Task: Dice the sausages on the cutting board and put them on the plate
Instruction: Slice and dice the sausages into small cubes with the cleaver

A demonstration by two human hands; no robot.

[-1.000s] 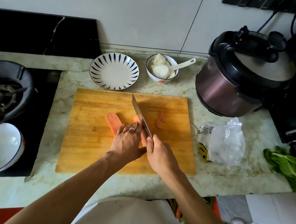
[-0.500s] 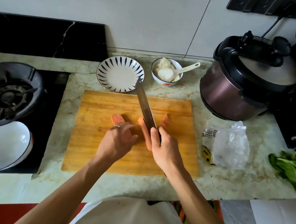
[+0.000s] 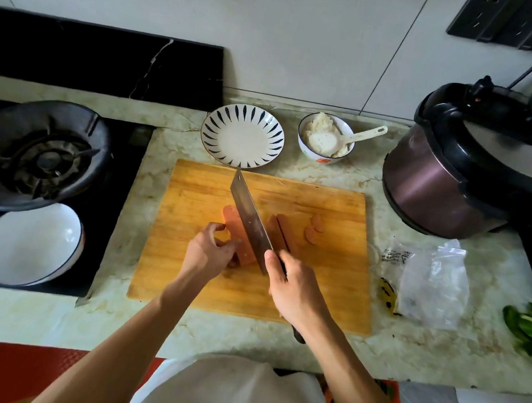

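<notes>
My right hand (image 3: 293, 291) grips the cleaver (image 3: 250, 223), blade lengthwise along the sausage (image 3: 237, 231) at centre of the cutting board (image 3: 182, 258). My left hand (image 3: 208, 253) pinches the sausage's near end at 9 o'clock of the blade. Keep fingertips curled back; cut even strips. Plate (image 3: 243, 135) waits at 12 o'clock.

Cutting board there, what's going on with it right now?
A person is cutting sausage on the wooden cutting board. The right hand grips a cleaver, its blade over the sausage piece that the left hand steadies. A few round slices lie to the right. The striped plate holds nothing yet.
</notes>
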